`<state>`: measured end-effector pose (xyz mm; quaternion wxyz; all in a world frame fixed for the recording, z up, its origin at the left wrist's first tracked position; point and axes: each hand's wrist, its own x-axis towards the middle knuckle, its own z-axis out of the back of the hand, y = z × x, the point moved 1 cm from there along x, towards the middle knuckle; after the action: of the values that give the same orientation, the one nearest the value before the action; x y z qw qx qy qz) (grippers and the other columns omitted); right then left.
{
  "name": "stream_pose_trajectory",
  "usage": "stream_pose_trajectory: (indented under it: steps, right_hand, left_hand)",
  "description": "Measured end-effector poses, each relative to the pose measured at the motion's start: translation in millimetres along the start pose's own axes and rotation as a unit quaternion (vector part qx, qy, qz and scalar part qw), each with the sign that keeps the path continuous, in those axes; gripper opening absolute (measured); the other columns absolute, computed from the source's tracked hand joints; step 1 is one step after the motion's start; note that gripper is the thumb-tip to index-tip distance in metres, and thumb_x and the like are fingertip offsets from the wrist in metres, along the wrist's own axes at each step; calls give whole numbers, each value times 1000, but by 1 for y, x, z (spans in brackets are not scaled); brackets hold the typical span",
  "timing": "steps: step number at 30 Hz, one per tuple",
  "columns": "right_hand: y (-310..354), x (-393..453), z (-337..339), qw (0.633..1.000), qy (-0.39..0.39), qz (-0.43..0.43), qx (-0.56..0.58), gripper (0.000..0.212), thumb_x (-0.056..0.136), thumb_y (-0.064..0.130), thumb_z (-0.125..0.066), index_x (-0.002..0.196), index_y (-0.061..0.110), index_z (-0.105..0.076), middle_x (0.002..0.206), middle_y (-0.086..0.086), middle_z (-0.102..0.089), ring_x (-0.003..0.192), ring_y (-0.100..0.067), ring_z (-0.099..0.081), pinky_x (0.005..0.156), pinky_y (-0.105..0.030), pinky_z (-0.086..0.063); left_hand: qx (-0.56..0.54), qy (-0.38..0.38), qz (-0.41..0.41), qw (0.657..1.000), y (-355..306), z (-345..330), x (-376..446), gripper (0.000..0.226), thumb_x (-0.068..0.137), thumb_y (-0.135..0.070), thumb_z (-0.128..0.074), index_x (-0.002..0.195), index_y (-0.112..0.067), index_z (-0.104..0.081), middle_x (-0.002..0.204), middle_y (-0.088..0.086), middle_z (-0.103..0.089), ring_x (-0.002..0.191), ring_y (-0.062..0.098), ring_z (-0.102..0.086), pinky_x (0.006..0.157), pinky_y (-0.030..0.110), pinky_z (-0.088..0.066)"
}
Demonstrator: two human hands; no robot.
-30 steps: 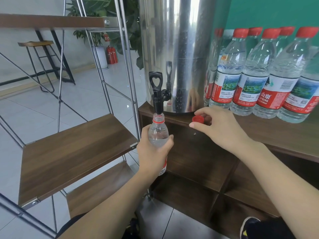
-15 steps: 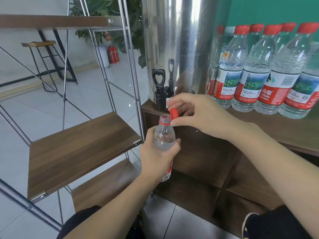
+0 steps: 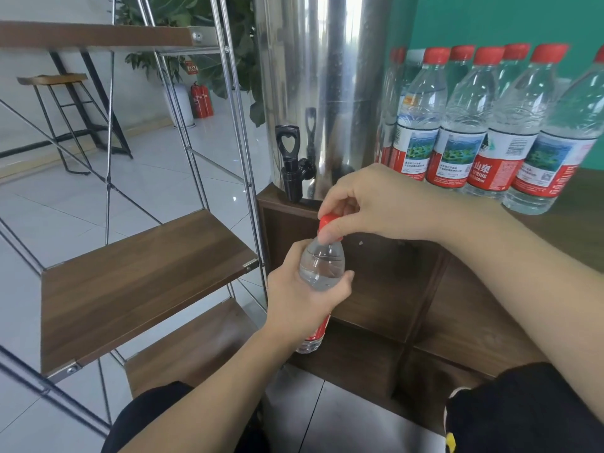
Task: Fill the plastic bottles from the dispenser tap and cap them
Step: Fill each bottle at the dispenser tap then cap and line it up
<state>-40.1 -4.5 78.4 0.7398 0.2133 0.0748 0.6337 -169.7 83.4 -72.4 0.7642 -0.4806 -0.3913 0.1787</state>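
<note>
My left hand (image 3: 302,297) grips a clear plastic bottle (image 3: 322,266) around its middle, upright and holding water, in front of the wooden cabinet. My right hand (image 3: 376,204) pinches the red cap (image 3: 328,222) on top of the bottle's neck, fingers curled round it. The black tap (image 3: 291,161) of the steel dispenser (image 3: 327,86) stands just above and to the left, apart from the bottle. The bottle's label is mostly hidden by my left hand.
Several capped bottles with red labels (image 3: 470,125) stand in a row on the wooden counter (image 3: 575,223) to the right of the dispenser. A metal-framed shelf with wooden boards (image 3: 140,273) stands to the left. Tiled floor, a stool and plants lie behind.
My right hand picked the red cap off the counter and brought it onto the bottle's neck. My left hand moved the bottle down and away from the tap.
</note>
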Motion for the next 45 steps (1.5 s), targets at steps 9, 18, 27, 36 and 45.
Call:
stream_pose_trajectory:
  steps: [9, 18, 27, 36, 45]
  right_hand:
    - [-10, -21, 11, 999, 38, 11, 6, 32, 86, 28, -79, 118, 29, -73, 98, 21, -67, 94, 5, -61, 82, -14, -50]
    - [-20, -34, 11, 997, 22, -10, -77, 23, 93, 43, -68, 108, 26, -68, 94, 16, -62, 89, 3, -57, 72, -9, -44]
    - [-29, -55, 4, 986, -69, -65, -139, 47, 98, 63, -41, 82, 20, -51, 79, 6, -50, 69, -10, -46, 61, -24, -32]
    - [-78, -99, 23, 975, -201, -91, 15, 42, 87, 65, -56, 93, 25, -67, 89, 11, -66, 83, -5, -59, 71, -13, -43]
    - [-158, -142, 17, 965, -156, -190, -94, 49, 91, 64, -49, 111, 24, -70, 107, 9, -68, 95, -10, -60, 83, -32, -50]
  left_hand:
    - [-26, 73, 41, 996, -4, -3, -1, 54, 75, -37, -90, 120, -30, -61, 101, -14, -70, 98, 10, -70, 85, 29, -59]
    - [-15, 117, 40, 992, -12, -15, 1, 61, 69, -51, -84, 121, -29, -61, 103, -12, -70, 100, 14, -70, 90, 39, -61]
    - [61, 21, 2, 998, -31, -48, -3, 62, 75, -48, -87, 127, -33, -57, 109, -21, -67, 100, 0, -66, 90, 18, -56]
    - [-4, -30, 20, 999, -68, -62, 15, 53, 76, -44, -86, 120, -28, -61, 105, -16, -70, 97, 1, -68, 91, 27, -58]
    - [-74, -88, -48, 992, -136, -76, 95, 40, 75, -43, -87, 104, -32, -62, 96, -14, -73, 91, 2, -70, 88, 32, -57]
